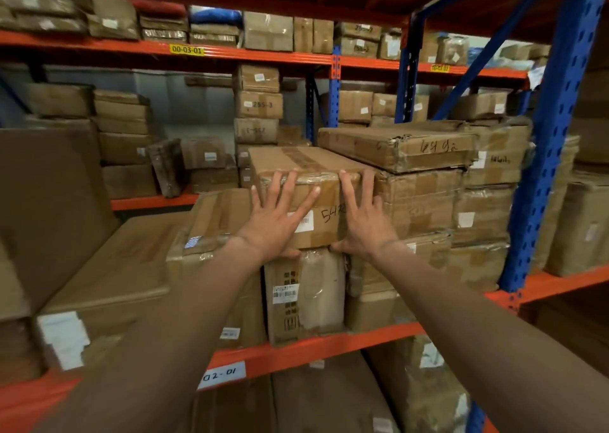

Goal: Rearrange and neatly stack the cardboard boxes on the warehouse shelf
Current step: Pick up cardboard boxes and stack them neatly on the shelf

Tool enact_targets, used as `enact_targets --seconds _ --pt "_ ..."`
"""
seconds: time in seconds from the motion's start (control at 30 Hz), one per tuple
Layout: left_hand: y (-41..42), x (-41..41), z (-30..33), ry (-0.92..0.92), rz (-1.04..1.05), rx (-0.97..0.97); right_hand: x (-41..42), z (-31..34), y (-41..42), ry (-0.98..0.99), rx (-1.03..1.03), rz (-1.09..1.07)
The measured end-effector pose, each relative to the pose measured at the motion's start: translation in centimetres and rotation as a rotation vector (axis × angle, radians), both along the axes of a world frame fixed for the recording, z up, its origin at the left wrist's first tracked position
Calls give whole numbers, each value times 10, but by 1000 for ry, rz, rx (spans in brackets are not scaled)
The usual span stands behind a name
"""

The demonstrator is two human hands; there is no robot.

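Taped, creased brown box (306, 182), marked "54".

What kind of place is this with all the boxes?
Most likely a warehouse or stockroom. Tall orange-and-blue metal racks hold many taped cardboard boxes, and the shelves carry location labels. Both hands press on one box.

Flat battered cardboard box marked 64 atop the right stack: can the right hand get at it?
Probably yes. The flat battered cardboard box lies uncovered just above and right of the right hand, with nothing between them.
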State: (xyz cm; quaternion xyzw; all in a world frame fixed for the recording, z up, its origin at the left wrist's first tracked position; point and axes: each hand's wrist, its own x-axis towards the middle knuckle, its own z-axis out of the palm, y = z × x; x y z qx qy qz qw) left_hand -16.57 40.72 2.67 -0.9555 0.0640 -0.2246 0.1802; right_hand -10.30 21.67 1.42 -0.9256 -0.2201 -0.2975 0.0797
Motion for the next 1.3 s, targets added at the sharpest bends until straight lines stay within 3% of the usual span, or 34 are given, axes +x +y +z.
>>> enact_targets --seconds 0.07,0.17,0.37,0.7,0.8,0.97,1.07,1.3 --pt "3 -13 10 74 -38 -46 -7 4 2 3 -51 -41" --pt "31 -40 21 29 -27 -93 -12 20 0 -18 -162 -108" --pt "111 -108 -1 -122 341 -475 -45 65 25 -303 -314 95" --pt "239 -211 2 -637 764 -1117 -128 115 243 -541 -396 523" --pt "276 -228 -3 -670 791 -1275 -156 121 318 -528 -414 658" --pt "333 -234 -24 -588 777 -1384 -200 133 439 -530 -450 751" --pt "351 -227 -38 -530 748 -1402 -224 146 498 -393 -385 767" --pt "367 -218 -58 -689 655 -1314 -218 132 540 -258 -285 705"
